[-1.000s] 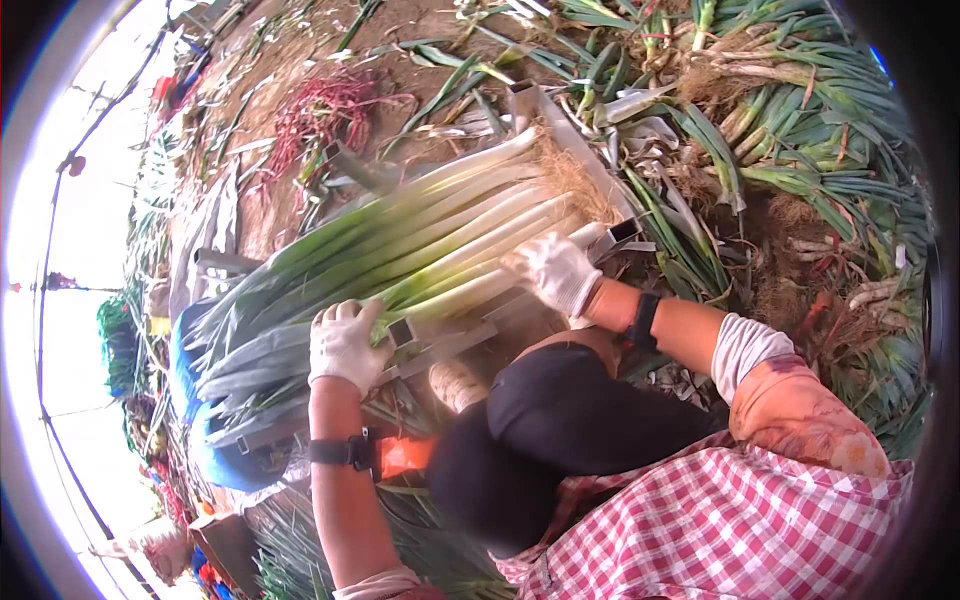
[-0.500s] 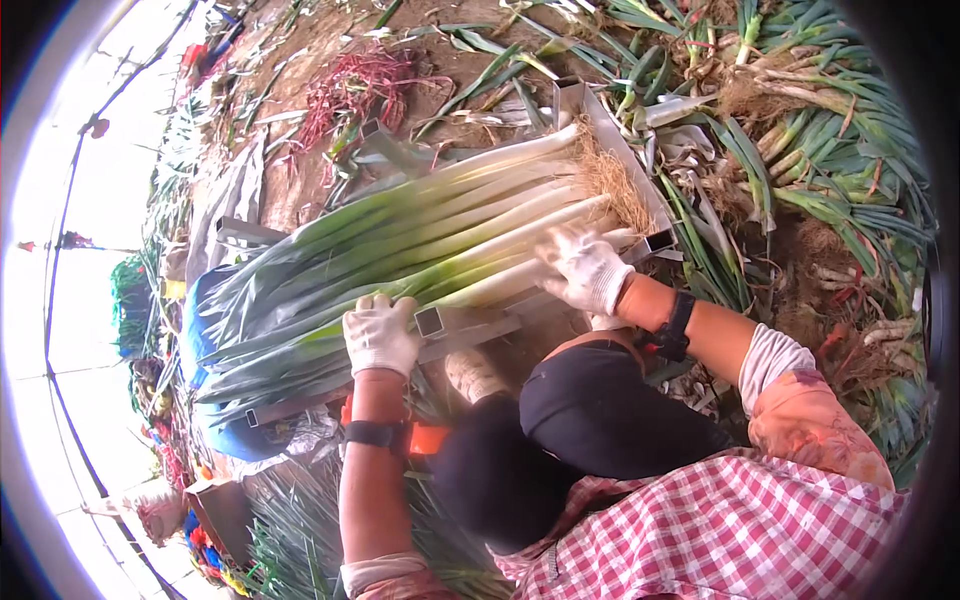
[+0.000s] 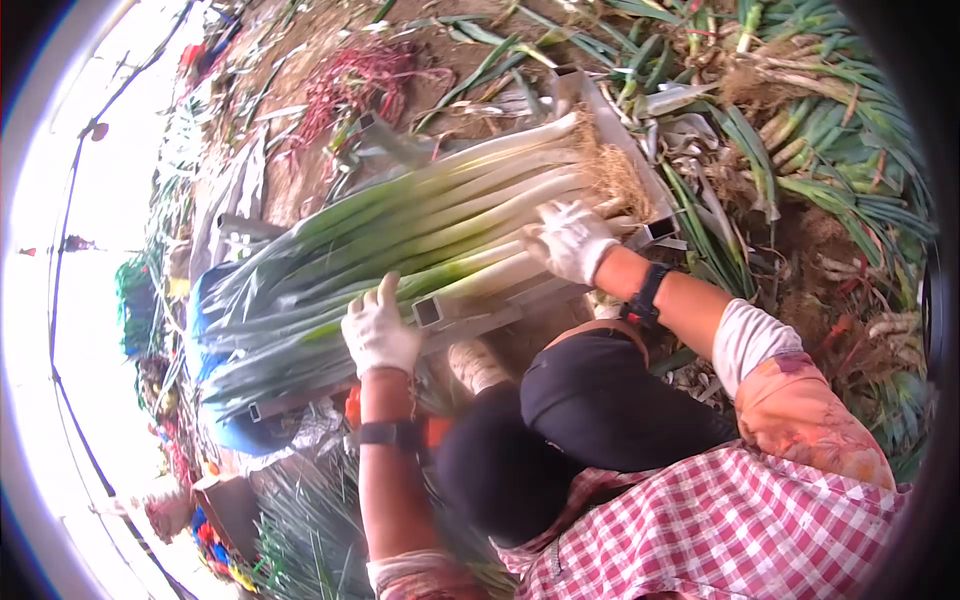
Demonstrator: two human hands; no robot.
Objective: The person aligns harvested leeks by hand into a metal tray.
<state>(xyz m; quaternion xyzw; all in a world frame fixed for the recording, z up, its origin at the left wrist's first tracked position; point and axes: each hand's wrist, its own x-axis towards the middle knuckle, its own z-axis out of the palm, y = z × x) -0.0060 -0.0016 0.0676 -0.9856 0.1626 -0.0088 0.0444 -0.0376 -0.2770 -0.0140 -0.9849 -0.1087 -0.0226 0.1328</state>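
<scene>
Several long leeks (image 3: 480, 220) lie side by side in a metal frame (image 3: 640, 150), with white stems and roots (image 3: 612, 180) to the right and green leaves (image 3: 290, 290) to the left. My left hand (image 3: 382, 330), in a white glove, is at the near edge of the leaves beside a square tube end of the frame. Its fingers are apart and nothing shows in them. My gloved right hand (image 3: 572, 242) rests over the nearest white stems close to the roots, fingers spread; its fingertips' contact with the stems is hard to make out.
Loose leeks with roots (image 3: 840, 130) are heaped at the right. A tangle of red string (image 3: 360, 85) lies on the soil beyond the frame. Blue plastic (image 3: 245, 430) sits under the leaf ends. More green leaves (image 3: 310, 520) are at the lower left, near my knees (image 3: 610, 400).
My right hand has shifted slightly left along the near stems, away from the roots. My left hand's fingers have lifted and straightened. The leeks lie much as before.
</scene>
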